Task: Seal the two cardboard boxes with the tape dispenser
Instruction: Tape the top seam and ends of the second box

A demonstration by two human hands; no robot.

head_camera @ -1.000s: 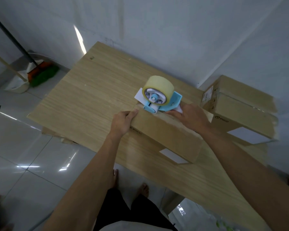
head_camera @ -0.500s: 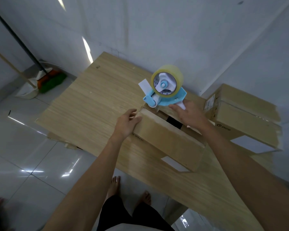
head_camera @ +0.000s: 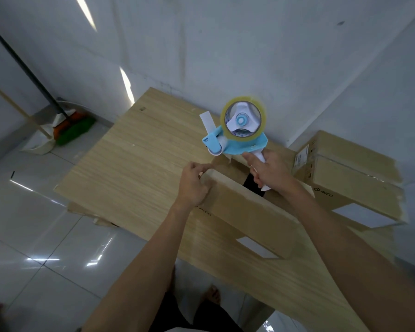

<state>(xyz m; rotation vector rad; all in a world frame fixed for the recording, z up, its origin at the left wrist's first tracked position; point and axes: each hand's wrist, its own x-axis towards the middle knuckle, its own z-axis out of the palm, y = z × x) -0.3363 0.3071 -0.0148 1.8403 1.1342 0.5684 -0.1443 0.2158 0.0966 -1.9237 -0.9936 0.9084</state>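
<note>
- head view, middle of the frame: the near box (head_camera: 249, 212) lies on the wooden table (head_camera: 130, 168) with its long side toward us. a dark gap shows between its top flaps, so we judge it is not yet sealed.
- the tape dispenser (head_camera: 237, 130) is in the air above the far left end of that box, clear of the cardboard. its roll is uppermost and its blue front points to the left of the frame. we take it that it is raised there so its front can come down on the box's end and start a strip along the gap.
- the right hand (head_camera: 271, 173) is closed round the dispenser's white handle, fingers wrapped about it, just above the gap.
- the left hand (head_camera: 193, 185) has its fingers curled over the upper left corner of the near box and grips the flap's edge. we judge it is there to press the flap shut and keep the box from sliding under the tape.
- right of the frame: the second box (head_camera: 350, 185) stands just beside the near one, close to the wall, with its top flaps down. a glossy band along its top may be tape, but we cannot tell.
- upper left of the frame: a broom (head_camera: 70, 125) leans on the wall over the tiled floor, well apart from the table.
</note>
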